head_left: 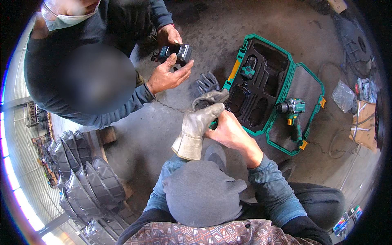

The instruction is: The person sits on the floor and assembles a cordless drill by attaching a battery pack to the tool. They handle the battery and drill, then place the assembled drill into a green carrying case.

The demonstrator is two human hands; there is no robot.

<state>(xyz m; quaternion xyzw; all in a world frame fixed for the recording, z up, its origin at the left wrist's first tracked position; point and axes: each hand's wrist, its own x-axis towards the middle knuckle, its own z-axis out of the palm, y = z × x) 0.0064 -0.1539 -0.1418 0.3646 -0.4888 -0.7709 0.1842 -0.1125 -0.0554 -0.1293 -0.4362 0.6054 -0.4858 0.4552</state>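
My left hand [195, 124] wears a pale grey work glove. Its fingers curl closed toward my bare right hand [229, 127], and the two meet in front of me. Between them shows a bit of a small dark green thing [213, 124]; the fingers hide most of it. Just beyond my hands a dark glove [207, 83] lies on the floor. To the right an open green tool case [290, 73] has shaped black hollows, one holding a green and black tool piece [248, 67]. A green cordless drill [295, 112] rests on the case's lid.
Across from me at the upper left, a person holds a black battery charger [175, 54] in both hands. Large dark ribbed metal parts [90, 183] stand at the left. A cardboard box [363, 124], a clear plastic bag [343, 96] and loose cables lie at the right.
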